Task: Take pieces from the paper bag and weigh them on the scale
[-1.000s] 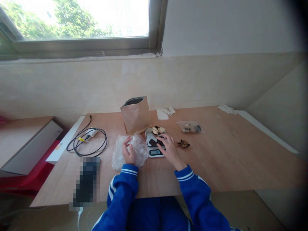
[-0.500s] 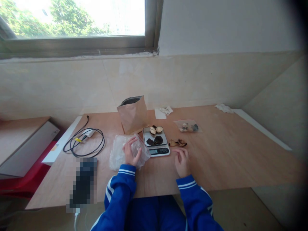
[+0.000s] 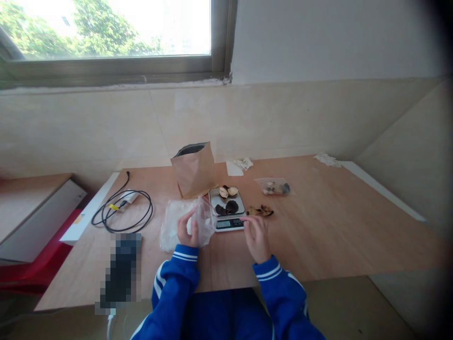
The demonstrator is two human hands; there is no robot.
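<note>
My left hand (image 3: 187, 231) is at the clear plastic bag (image 3: 170, 226), with its thumb and fingers around a crumpled part. The bag's raised right side partly veils the fingertips. My right hand (image 3: 257, 240) holds nothing; its index finger reaches to the right end of the kitchen scale's (image 3: 229, 224) dark button panel. Whether the fingertip presses a button I cannot tell. On the scale's plate lie pale, shell-like dried pieces (image 3: 228, 191) at the back and dark dried pieces (image 3: 226, 208) in front. Brown dried husks (image 3: 260, 211) lie on the table just beyond my right fingers.
An open brown paper pouch (image 3: 194, 171) stands behind the bag. A small clear packet (image 3: 274, 186) of dried pieces lies back right. Crumpled tissue (image 3: 244, 164) is near the wall. On the left are a coiled black cable (image 3: 151, 210) and a blurred-out dark device (image 3: 122, 269).
My right hand has moved left from the table to the scale's button panel. My left hand has shifted slightly left and down, drawing the bag's right edge off the scale's corner.
</note>
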